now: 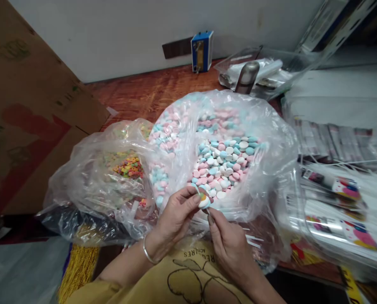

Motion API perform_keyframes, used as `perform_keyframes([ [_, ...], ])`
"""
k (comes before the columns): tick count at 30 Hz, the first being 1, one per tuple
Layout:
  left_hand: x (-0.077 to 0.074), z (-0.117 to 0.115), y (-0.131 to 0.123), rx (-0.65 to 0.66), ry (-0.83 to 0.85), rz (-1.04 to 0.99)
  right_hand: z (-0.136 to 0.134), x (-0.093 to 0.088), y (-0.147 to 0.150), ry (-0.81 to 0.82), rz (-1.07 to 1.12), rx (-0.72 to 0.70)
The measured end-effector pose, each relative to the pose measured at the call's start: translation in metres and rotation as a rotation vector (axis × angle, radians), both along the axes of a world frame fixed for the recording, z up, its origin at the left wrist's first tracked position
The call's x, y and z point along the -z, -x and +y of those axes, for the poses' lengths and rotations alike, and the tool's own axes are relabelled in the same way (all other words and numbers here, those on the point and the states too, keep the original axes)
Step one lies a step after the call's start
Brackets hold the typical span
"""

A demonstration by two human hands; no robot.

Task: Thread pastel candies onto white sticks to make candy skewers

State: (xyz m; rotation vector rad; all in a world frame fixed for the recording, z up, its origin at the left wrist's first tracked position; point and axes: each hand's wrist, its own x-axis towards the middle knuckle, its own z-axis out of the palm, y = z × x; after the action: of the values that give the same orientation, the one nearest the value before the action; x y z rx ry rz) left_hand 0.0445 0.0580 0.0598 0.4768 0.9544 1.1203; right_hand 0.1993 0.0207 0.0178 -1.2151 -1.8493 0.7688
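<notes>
Between the thumb and fingers of my left hand (179, 209) is a small cluster of candies (204, 201), pale blue and white with an orange-green bit in it. My right hand (228, 236) is pinched just below the cluster, its fingertips closed on something thin that is too small to make out. Right beyond my hands lies a large clear plastic bag (270, 169), open at the top, full of pink, blue and white oval candies (221, 169). To the left, a second clear bag (83, 169) contains small orange, yellow, red and green candies (129, 166).
A tall cardboard box (33, 105) stands at the left. At the back are a blue and white box (202, 51), a dark metallic cylinder (247, 77) and a clear tray (270, 71) of plastic wrappings. Clear containers with printed packets (349, 190) and white sticks occupy the right.
</notes>
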Motion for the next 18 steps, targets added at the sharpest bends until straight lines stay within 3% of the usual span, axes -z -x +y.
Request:
perform_keyframes([
  [6,0.023,0.001,-0.021,-0.008,0.000,0.077,0.001,0.008,0.001,0.277,0.253,0.026],
  [12,0.044,0.007,-0.025,-0.006,-0.007,0.195,0.006,0.024,0.000,0.730,0.745,0.036],
  [15,0.047,0.019,-0.003,-0.050,-0.124,0.449,0.010,0.030,-0.011,0.794,0.909,0.118],
  [18,0.045,0.032,0.024,-0.097,-0.430,0.918,0.013,0.035,-0.023,0.753,0.928,0.220],
])
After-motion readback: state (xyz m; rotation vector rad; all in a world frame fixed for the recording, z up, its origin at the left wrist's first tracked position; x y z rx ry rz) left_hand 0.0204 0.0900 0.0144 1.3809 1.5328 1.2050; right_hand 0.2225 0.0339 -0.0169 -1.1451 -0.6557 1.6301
